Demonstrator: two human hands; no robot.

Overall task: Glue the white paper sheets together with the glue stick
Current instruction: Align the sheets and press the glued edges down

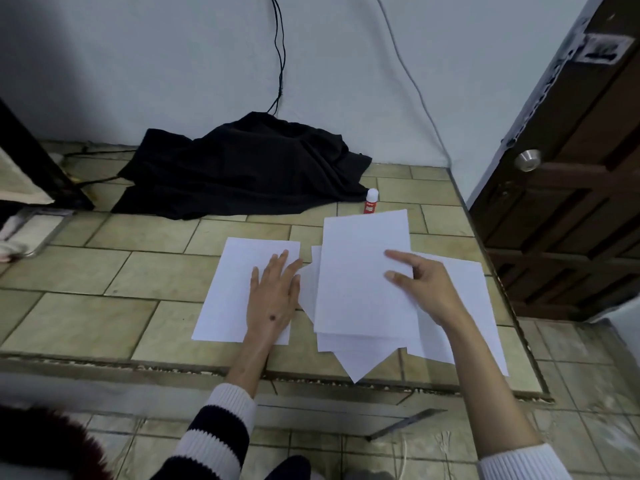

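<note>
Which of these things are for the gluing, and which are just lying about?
For the job: single white sheet, pile of white sheets, glue stick, left hand, right hand.
Lying about: black cloth, cables, wooden door.

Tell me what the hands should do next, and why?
Probably the right hand should lay its sheet down and reach for the glue stick. It stands capped and untouched beyond the papers, while the left hand rests flat on the single sheet.
</note>
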